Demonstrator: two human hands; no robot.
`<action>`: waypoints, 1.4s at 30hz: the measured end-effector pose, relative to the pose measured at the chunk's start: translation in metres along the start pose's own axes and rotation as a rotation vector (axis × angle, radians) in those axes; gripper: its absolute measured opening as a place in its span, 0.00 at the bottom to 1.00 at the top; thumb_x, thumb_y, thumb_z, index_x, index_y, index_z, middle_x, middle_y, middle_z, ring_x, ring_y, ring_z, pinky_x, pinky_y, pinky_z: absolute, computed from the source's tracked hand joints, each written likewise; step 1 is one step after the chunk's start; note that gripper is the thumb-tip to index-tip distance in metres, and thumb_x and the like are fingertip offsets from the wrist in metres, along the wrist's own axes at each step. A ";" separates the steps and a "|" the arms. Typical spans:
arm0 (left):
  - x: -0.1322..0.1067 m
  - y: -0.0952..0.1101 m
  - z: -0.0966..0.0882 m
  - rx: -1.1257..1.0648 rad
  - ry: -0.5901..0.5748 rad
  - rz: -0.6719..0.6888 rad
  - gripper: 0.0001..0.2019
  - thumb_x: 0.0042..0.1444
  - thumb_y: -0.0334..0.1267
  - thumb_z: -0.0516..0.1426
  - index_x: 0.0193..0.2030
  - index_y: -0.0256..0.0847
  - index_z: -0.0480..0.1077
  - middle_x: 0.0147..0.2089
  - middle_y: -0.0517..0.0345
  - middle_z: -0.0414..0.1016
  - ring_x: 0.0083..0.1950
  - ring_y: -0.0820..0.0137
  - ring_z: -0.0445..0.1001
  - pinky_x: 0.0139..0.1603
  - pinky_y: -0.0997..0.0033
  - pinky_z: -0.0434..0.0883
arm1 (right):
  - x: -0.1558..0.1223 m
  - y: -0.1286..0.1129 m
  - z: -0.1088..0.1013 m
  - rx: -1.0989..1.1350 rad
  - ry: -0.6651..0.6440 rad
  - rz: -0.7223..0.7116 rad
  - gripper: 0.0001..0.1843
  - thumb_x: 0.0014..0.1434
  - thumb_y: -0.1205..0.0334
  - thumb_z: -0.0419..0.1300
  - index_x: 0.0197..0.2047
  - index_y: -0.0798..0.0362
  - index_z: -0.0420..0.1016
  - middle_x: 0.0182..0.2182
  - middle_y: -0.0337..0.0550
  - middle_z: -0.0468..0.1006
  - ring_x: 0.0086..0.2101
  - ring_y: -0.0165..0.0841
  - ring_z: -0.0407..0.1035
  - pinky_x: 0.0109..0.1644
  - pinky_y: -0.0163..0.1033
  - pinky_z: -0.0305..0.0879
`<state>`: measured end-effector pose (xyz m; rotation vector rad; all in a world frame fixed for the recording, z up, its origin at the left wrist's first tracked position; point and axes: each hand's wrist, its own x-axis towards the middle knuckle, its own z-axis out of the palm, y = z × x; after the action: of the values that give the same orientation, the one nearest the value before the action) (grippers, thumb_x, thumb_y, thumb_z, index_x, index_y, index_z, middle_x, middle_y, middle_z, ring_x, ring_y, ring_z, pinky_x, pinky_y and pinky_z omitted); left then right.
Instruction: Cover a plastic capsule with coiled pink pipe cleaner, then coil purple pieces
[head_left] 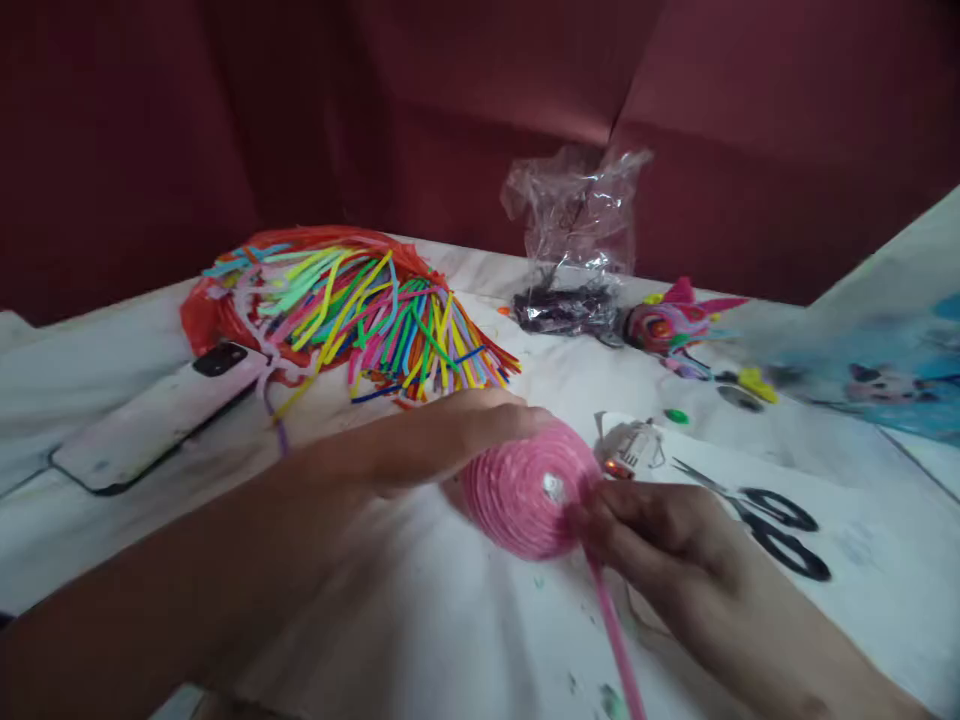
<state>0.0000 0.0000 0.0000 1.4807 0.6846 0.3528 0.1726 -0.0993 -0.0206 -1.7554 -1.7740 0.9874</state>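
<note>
The pink coil (510, 500), wound in many close rings around a small pale centre, is held up over the table (577, 375) between the 2 hands. The left hand (442, 435) is closed on the upper left side of the coil; how its fingers are placed underneath, it is not possible to tell. The right hand (682, 550) pinches the pink strand (616, 635) at the right edge of the coil, and the free part of this strand hangs down below the coil. It seems that the step in hand is to lay the strand around the coil. A next turn would call for the left hand to hold the coil firmly without crushing its rings, and for the right hand to guide the strand flat, with even tension. Left of the coil lies a phone (154, 420); behind the coil are a heap of coloured pipe cleaners (375, 315) and a clear plastic bag (577, 225); right of the coil lie scissors (761, 515).
</note>
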 end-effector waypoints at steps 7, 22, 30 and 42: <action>-0.005 -0.001 -0.007 0.040 -0.012 -0.035 0.15 0.49 0.43 0.58 0.42 0.39 0.65 0.39 0.58 0.69 0.40 0.69 0.68 0.37 0.70 0.65 | 0.002 0.003 -0.006 0.002 0.014 -0.030 0.19 0.55 0.49 0.46 0.20 0.52 0.54 0.18 0.35 0.54 0.21 0.27 0.49 0.22 0.34 0.48; 0.015 -0.015 -0.001 0.112 0.357 -0.018 0.10 0.50 0.30 0.48 0.19 0.38 0.59 0.20 0.66 0.59 0.22 0.78 0.62 0.24 0.78 0.63 | 0.005 0.007 -0.010 0.048 0.004 -0.015 0.20 0.55 0.48 0.47 0.20 0.52 0.52 0.18 0.33 0.51 0.20 0.26 0.47 0.22 0.33 0.45; 0.016 -0.022 -0.004 0.176 0.398 0.050 0.10 0.49 0.30 0.53 0.19 0.38 0.59 0.17 0.68 0.58 0.19 0.80 0.59 0.19 0.81 0.56 | 0.005 0.008 -0.011 0.040 0.020 -0.016 0.18 0.54 0.52 0.48 0.19 0.52 0.50 0.18 0.33 0.50 0.20 0.26 0.46 0.22 0.33 0.44; 0.004 -0.014 0.004 0.447 0.435 0.070 0.24 0.48 0.60 0.52 0.35 0.38 0.65 0.27 0.59 0.68 0.29 0.69 0.69 0.28 0.71 0.65 | 0.004 0.007 -0.010 0.035 -0.011 -0.031 0.16 0.53 0.54 0.48 0.20 0.52 0.51 0.18 0.33 0.52 0.21 0.26 0.48 0.23 0.34 0.46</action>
<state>0.0023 -0.0019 -0.0151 1.8761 1.1130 0.6153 0.1847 -0.0939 -0.0202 -1.6992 -1.7750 1.0107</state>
